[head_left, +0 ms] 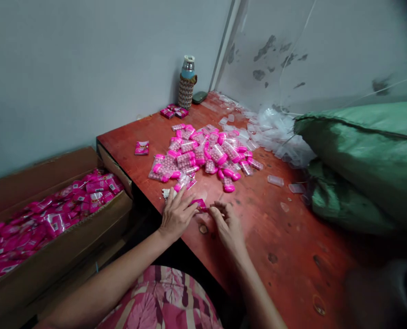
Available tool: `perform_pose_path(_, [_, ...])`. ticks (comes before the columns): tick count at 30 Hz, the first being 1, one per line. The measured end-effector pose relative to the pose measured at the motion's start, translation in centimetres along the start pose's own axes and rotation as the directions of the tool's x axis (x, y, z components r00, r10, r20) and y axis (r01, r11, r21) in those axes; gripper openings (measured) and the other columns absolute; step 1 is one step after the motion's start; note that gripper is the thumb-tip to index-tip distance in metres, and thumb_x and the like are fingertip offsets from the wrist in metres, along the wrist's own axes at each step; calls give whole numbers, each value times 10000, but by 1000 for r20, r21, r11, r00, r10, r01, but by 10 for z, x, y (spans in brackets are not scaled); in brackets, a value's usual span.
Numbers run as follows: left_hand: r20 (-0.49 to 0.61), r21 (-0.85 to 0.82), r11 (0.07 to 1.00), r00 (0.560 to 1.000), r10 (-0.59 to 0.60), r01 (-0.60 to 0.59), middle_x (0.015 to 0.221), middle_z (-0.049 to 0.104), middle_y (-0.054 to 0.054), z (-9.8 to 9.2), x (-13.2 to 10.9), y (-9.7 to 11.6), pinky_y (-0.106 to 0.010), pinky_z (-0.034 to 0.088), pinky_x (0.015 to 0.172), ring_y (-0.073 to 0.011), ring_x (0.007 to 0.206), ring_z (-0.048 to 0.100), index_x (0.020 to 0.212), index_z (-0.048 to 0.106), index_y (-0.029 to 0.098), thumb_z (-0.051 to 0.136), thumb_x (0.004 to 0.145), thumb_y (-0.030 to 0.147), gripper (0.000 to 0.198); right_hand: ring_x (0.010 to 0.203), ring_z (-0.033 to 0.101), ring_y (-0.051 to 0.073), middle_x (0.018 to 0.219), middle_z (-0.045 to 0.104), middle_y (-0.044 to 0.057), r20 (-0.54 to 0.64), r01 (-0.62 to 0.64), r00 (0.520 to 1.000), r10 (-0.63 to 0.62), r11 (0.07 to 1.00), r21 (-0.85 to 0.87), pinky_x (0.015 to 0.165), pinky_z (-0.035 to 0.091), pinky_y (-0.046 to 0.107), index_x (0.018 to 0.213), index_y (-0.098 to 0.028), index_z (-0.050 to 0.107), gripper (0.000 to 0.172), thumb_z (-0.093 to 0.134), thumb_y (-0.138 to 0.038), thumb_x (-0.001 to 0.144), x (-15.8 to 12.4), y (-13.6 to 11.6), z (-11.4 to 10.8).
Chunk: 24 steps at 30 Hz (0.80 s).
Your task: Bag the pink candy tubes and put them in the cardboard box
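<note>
My left hand reaches over the table's near edge with its fingers stretched out and apart. One of its fingertips lies at the left side of a small pink printed card. My right hand has thumb and fingers closed on the card's right end. Just beyond my left fingertips lies a clear container with a pink cap, partly hidden by them. Behind it spreads a heap of clear, pink-capped containers filled with pale pink balls.
A cardboard box of pink packs stands left of the red table. Clear empty cases and a green sack lie at right. A flask in a knitted cover and several printed card stacks stand farther back.
</note>
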<state>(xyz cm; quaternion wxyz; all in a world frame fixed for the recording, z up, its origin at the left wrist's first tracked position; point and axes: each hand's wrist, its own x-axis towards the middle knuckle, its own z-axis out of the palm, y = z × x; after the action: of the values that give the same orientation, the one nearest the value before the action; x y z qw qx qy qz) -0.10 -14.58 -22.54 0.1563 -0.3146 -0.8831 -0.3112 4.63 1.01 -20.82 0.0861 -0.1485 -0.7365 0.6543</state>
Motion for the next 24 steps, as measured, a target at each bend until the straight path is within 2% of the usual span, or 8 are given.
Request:
perform_pose_path(3, [-27,-158,987,1000,0,-5,1135,594,-44,-7,3,7,-561,141,1019,-270,1225,340,1018,618,275,540,775,203,265,702,610,158,748,649,8,91,-37,996,25,990,133,662,475,295,963,-197,527,297,624,-320,711,13,-4,5])
perform_pose_path(6, [-31,-428,884,974,-223,189,1174,567,-57,-15,7,16,-465,250,1014,-256,1187,399,1090,582,254,599,728,256,362,567,575,120,622,610,-39,79,-68,996,48,959,274,557,449,235,925,-197,511,283,639,-299,694,19,-9,10])
perform_pose_path(9, [224,-712,518,852,-472,474,1053,630,-59,-18,11,20,-375,420,886,-260,1034,533,1036,614,207,625,689,340,372,524,544,103,583,584,-57,75,-74,996,54,948,308,522,418,209,902,-194,516,281,655,-277,672,18,-13,13])
perform_pose_path(12, [507,-759,171,734,-451,629,734,669,-26,-13,12,20,-323,499,730,-202,748,619,773,674,147,620,681,378,254,512,532,106,576,570,-54,133,-70,990,40,971,231,503,406,210,882,-193,534,244,641,-277,680,17,-15,13])
perform_pose_path(16, [578,-745,-13,635,-513,667,586,630,-16,-8,12,16,-280,512,666,-131,591,597,595,642,110,687,623,327,224,628,566,146,691,609,4,102,177,982,-161,968,-177,591,435,260,848,-196,585,144,505,-300,792,36,-16,-9])
perform_pose_path(18, [584,-735,-45,598,-548,677,570,628,-24,-8,11,15,-260,511,638,-124,576,595,570,637,101,709,598,312,225,730,573,180,792,633,40,74,312,945,-319,806,-502,667,435,300,932,-205,595,199,432,-259,832,57,-17,-28])
perform_pose_path(20, [594,-728,-79,569,-569,681,577,632,-32,-10,10,15,-249,512,609,-124,575,596,580,642,96,720,584,308,227,905,540,219,1021,607,80,194,406,891,-411,530,-745,754,414,333,1057,-212,571,289,409,-164,822,81,-17,-49])
perform_pose_path(24, [613,-728,-164,525,-590,665,593,631,-36,-15,9,18,-243,520,571,-119,567,591,592,641,87,733,567,302,236,1133,393,241,1295,430,66,586,616,765,-268,37,-787,885,332,367,1232,-263,450,502,403,-46,782,116,-17,-75])
